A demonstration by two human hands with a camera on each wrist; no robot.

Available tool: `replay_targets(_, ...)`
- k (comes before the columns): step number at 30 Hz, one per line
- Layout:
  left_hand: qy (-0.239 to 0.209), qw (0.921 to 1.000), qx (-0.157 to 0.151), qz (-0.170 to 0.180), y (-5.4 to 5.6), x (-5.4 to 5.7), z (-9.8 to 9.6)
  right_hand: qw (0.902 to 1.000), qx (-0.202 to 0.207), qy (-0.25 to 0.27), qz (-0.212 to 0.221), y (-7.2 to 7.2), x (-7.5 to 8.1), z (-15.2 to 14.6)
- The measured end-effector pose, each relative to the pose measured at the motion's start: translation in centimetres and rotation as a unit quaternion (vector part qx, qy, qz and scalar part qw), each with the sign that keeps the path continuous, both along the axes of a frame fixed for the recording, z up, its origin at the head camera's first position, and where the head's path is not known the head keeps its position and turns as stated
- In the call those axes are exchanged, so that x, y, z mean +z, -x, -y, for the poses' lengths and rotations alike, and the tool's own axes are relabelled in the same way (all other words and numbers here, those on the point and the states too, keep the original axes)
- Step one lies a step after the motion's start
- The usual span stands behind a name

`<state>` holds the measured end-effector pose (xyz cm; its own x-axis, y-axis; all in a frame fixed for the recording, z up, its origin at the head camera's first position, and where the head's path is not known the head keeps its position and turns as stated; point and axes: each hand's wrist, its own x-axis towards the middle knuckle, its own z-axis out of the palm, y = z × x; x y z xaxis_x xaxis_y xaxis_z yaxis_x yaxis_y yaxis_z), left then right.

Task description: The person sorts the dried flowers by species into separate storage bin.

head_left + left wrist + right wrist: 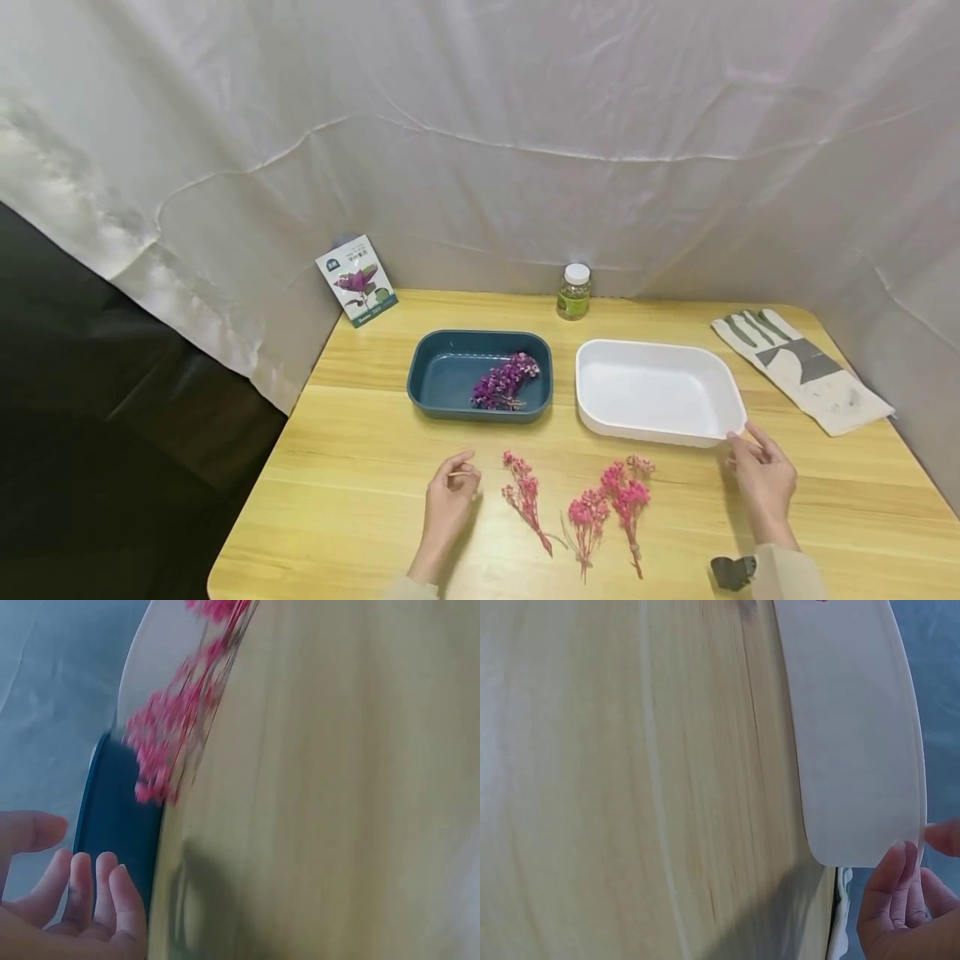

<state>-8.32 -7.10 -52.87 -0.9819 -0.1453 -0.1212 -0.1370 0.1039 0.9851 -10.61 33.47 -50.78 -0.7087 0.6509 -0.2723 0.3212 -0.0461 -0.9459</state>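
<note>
My right hand (761, 479) pinches the near right corner of a white rectangular tray (656, 387), thumb and fingers at its rim in the right wrist view. Above the table, my left hand (450, 492) holds nothing, its fingers loosely curled. It is close to a sprig of pink dried flowers (525, 492). Two more pink sprigs, one in the middle (587, 510) and one farther right (630, 497), lie in front of the white tray. Beyond my left hand, a dark blue tray (446, 375) contains a bunch of purple dried flowers (502, 386).
At the table's back left corner, a seed packet (357, 281) leans against the curtain. A small jar with a white lid (574, 293) stands at the back edge. Patterned gloves (806, 371) lie right of the white tray. A black object (732, 572) is by my right wrist.
</note>
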Motion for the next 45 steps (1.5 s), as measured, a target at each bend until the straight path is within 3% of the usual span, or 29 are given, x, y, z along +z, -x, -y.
replay_targets(10, 0.065, 0.9938, -0.084, 0.033, -2.3, -0.1, -2.0, 0.9999, 0.005, -0.009, 0.000, 0.0, -0.1, 0.2)
replay_targets(16, 0.128, 0.9854, -0.099, 0.054, -3.0, 0.2, -3.5, 0.9999, 0.005, -0.009, 0.006, -0.1, -0.2, 0.1)
replay_targets(20, 0.203, 0.9731, -0.088, 0.065, -3.1, 0.4, -4.8, 0.9998, 0.009, -0.011, 0.015, -0.1, -0.2, 0.0)
replay_targets(24, 0.278, 0.9553, -0.066, 0.078, -2.8, 0.6, -6.0, 0.9995, 0.015, -0.012, 0.024, -0.2, -0.3, -0.1)
replay_targets(28, 0.329, 0.9392, -0.057, 0.080, -2.5, 0.8, -6.8, 0.9990, 0.022, -0.022, 0.032, -0.2, -0.3, -0.1)
replay_targets(30, 0.340, 0.9358, -0.055, 0.075, -2.6, 0.9, -6.9, 0.9989, 0.022, -0.025, 0.034, -0.2, -0.3, -0.1)
replay_targets(36, 0.345, 0.9362, -0.050, 0.045, -2.7, 0.6, -6.7, 0.9991, 0.017, -0.028, 0.029, -0.2, -0.3, 0.0)
replay_targets(45, 0.263, 0.9640, -0.042, 0.005, -2.3, -0.2, -5.7, 0.9991, 0.020, -0.020, 0.033, -0.3, -0.5, -0.2)
